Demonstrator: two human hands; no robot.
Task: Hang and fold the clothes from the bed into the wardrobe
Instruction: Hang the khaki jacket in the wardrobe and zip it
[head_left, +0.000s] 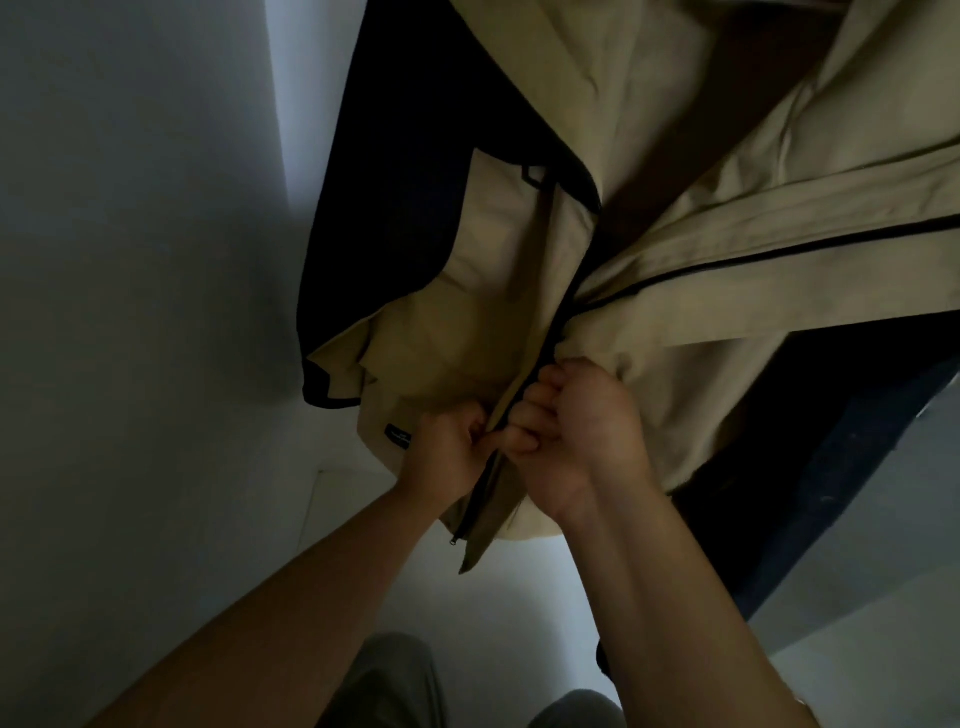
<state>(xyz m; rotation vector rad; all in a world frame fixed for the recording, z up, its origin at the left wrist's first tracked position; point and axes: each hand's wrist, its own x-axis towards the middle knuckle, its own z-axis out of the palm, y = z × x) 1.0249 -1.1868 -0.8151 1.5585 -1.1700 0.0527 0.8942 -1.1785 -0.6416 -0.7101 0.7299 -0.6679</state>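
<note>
The beige jacket (675, 156) with dark panels hangs before me, its top cut off by the frame. Left of its black zip (563, 312), my left hand (447, 447) pinches the hem. Right of it, my right hand (576, 431) clenches the cloth. My fingertips are buried in folds. Below the jacket, my trousers (384, 686) are dim and blurred

A khaki jacket (649, 130) with black panels (a broad one along one side) hangs from above, its cloth bunched and creased toward the lower front. Its black zipper (563, 317) runs down the middle, seemingly unfastened at the bottom end.
</note>
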